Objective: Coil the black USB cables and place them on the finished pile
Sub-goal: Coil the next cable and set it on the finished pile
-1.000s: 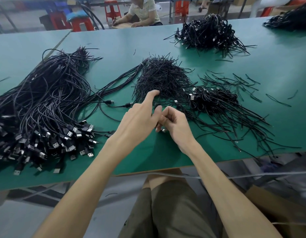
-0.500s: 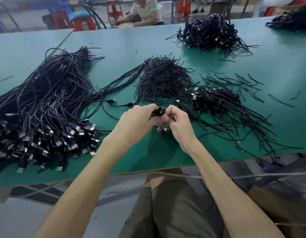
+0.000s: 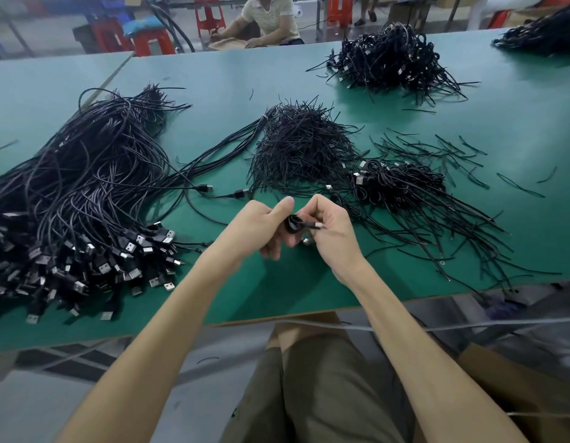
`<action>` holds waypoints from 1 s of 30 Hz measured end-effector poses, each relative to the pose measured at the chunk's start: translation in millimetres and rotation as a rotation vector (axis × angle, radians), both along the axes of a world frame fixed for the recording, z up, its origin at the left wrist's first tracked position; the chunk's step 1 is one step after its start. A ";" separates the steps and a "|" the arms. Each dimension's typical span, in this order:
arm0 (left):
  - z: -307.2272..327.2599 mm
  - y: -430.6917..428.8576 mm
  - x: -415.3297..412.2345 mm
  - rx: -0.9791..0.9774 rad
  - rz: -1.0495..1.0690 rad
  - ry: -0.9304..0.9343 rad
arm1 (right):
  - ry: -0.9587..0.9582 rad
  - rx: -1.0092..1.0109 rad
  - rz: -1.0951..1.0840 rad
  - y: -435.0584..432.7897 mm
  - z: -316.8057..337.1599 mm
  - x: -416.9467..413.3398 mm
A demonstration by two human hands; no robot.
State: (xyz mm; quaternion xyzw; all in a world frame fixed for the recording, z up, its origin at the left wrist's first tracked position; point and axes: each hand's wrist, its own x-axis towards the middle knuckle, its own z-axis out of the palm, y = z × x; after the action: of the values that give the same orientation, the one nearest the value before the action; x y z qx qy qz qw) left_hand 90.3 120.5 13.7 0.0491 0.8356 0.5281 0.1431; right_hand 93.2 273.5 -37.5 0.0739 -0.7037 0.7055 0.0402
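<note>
A small coiled black USB cable (image 3: 293,224) sits between my two hands above the green table (image 3: 277,292). My left hand (image 3: 261,227) grips the coil with curled fingers, thumb on top. My right hand (image 3: 330,228) pinches the cable's end, where a metal plug shows. To the right lies the pile of coiled cables (image 3: 401,183). A big heap of uncoiled USB cables (image 3: 79,199) with plugs toward me fills the left side. A mound of thin black ties (image 3: 302,145) sits just beyond my hands.
Loose ties (image 3: 437,148) are scattered right of the mound. Another cable heap (image 3: 389,59) lies at the far side, one more (image 3: 545,36) at the far right corner. A seated person (image 3: 267,20) and red stools (image 3: 152,39) are behind the table. The table's front edge runs near my lap.
My left hand, stretched toward the tie mound a second ago, has curled in and joined the right hand. Both now hold the small coil between them.
</note>
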 end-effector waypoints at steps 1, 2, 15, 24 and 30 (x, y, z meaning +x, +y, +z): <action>-0.4 0.2 1.7 0.039 0.007 -0.040 | 0.004 0.014 -0.009 -0.3 -0.3 -0.2; -0.8 0.2 3.1 0.077 0.017 -0.079 | 0.009 0.025 -0.014 -0.3 -0.8 -0.6; -6.5 -6.8 8.1 -0.156 -0.118 0.444 | 0.007 -0.072 -0.034 5.2 1.0 0.2; -0.6 -18.5 6.6 -0.331 -0.276 0.562 | -0.027 -0.112 -0.017 6.4 3.4 3.7; -1.1 -18.1 6.9 -0.581 -0.206 0.579 | -0.019 -0.065 0.072 0.0 6.3 4.4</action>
State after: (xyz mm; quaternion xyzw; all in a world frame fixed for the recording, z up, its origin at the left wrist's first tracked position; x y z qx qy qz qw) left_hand 97.2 102.4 12.6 0.2361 0.9462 0.2181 -0.0376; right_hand 97.5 273.5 -31.2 0.0912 -0.6777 0.7296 0.0106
